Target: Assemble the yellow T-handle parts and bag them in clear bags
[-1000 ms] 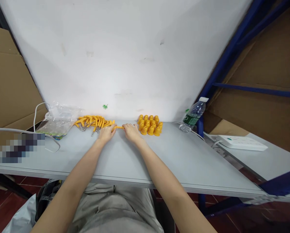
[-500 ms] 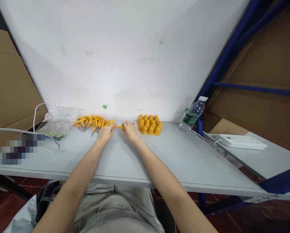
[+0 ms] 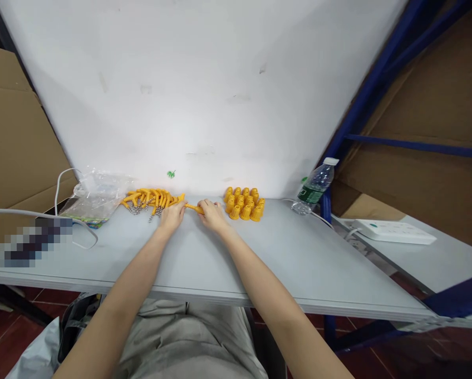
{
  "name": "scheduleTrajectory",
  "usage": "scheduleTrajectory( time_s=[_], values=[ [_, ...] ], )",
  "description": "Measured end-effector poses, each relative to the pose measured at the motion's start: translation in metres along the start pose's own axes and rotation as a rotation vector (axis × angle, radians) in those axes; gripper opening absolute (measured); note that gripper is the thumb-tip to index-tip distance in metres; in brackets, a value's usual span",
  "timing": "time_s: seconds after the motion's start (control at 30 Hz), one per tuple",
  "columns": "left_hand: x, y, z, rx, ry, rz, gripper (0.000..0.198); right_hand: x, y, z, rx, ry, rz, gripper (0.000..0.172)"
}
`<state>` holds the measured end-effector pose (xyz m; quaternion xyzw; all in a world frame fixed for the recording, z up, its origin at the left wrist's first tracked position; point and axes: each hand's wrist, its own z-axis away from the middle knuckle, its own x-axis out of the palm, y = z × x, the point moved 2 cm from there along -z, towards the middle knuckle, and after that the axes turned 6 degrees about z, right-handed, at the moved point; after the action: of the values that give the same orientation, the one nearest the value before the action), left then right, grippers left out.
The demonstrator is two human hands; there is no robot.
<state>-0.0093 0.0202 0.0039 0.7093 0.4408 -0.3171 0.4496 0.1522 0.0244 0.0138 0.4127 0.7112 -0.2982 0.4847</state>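
My left hand (image 3: 173, 215) and my right hand (image 3: 213, 215) are both closed, low over the tabletop. A thin yellow plastic rod (image 3: 193, 207) spans the gap between them, its ends hidden in the fingers. Just left of my left hand lies a row of yellow forked plastic pieces (image 3: 151, 197) with silvery chain-like bits (image 3: 135, 209) hanging toward me. To the right of my right hand, several yellow cone-shaped plastic caps (image 3: 245, 211) stand upright, grouped in rows.
A clear plastic bag (image 3: 97, 195) and a white cable (image 3: 57, 192) lie at the left. A plastic bottle (image 3: 317, 184) leans against the blue frame (image 3: 348, 113) at the right, near a white power strip (image 3: 396, 231). A white panel (image 3: 204, 95) rises behind the table (image 3: 299, 263).
The rod now slants slightly down to the right. My hands have barely shifted, and the caps and forked pieces stay as they were.
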Motion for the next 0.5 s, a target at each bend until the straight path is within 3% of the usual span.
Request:
scheduleTrajectory(
  time_s=[0.2,0.5],
  values=[
    [-0.0003,-0.0032,0.0004,-0.021,0.015,-0.003,0.040,0.0049,-0.0007,0.0009,0.008,-0.061,-0.056,0.033],
    [0.0007,-0.0005,-0.0003,-0.062,-0.018,-0.024,0.039,0.0016,0.0002,-0.0004,0.023,-0.015,-0.001,0.020]
  ],
)
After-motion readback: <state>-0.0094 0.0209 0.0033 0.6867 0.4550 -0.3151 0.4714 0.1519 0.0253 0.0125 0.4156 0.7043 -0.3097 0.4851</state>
